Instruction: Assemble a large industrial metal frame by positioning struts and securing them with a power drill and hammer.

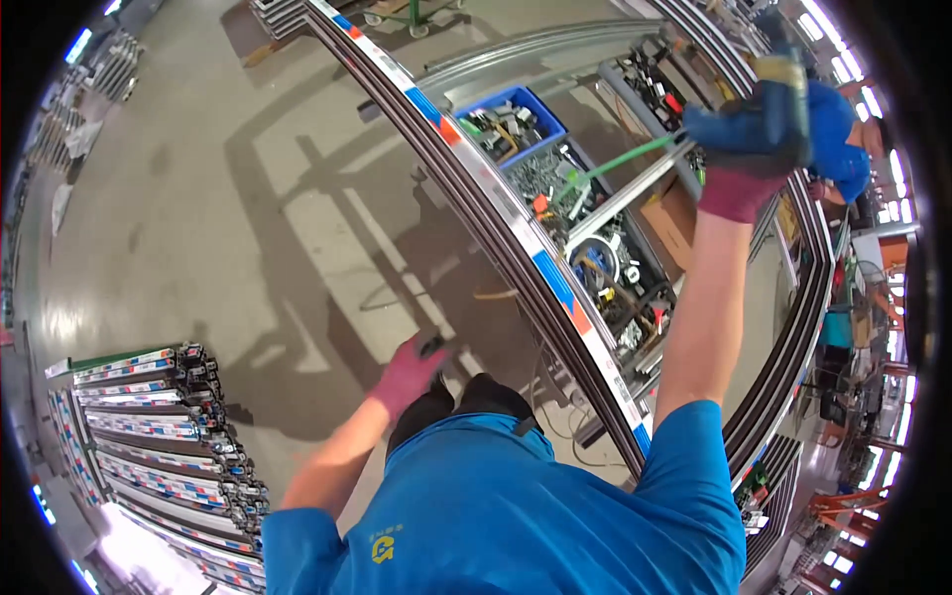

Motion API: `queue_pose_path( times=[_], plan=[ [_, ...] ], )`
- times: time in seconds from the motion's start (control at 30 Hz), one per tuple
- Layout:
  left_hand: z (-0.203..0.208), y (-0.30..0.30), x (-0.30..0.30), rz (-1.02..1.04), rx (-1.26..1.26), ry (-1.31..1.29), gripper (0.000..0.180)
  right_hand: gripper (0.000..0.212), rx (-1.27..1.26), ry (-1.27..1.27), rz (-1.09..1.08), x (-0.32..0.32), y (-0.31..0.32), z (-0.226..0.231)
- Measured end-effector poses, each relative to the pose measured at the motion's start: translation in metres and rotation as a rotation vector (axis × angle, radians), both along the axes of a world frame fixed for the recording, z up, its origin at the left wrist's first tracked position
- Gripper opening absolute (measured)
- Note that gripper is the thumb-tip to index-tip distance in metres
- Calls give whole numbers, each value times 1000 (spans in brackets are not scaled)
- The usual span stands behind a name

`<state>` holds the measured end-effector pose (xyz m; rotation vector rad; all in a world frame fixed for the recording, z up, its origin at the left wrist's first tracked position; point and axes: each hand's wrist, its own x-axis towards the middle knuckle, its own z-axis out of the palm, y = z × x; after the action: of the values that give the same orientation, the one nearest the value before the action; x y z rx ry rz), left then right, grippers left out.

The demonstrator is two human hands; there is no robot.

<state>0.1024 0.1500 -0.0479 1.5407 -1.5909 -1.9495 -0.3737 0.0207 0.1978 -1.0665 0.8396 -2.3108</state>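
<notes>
The right hand (759,164), in a maroon glove with a darker front, is lifted high and far forward, and its fingers are closed around a blue power tool (716,129). The tool is blurred, so its exact kind I cannot tell. The left hand (405,375), in a similar glove, hangs low, just beside the person's dark trousers (421,415); its fingers are partly curled, and whether it holds something I cannot tell.

Between the two hands runs a long bundle of dark profiles (461,188), with a white, blue and red protective film (555,281) along it. Left of the right hand and lower than it, there is a blue bin (548,116) with mixed hardware, and next to it a heap of small metal fittings (545,177). A green strip (625,159) ends near the tool. Below the right hand, beside its forearm, stands a cardboard box (666,230). Just behind the right hand, a co-worker in blue (838,129) is partly visible. To the left of the left hand, and well apart from it, film-covered profiles (149,428) lie stacked near the floor (178,268).
</notes>
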Motion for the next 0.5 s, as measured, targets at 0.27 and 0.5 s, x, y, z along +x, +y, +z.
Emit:
queue_pose_path(
  times=[0.27, 0.5],
  plan=[
    [-124, 85, 277, 626, 138, -515, 51, 65, 393, 170, 101, -37, -175, -347],
    [-111, 153, 283, 553, 307, -815, 44, 54, 672, -680, 467, 32, -296, -545]
  ],
)
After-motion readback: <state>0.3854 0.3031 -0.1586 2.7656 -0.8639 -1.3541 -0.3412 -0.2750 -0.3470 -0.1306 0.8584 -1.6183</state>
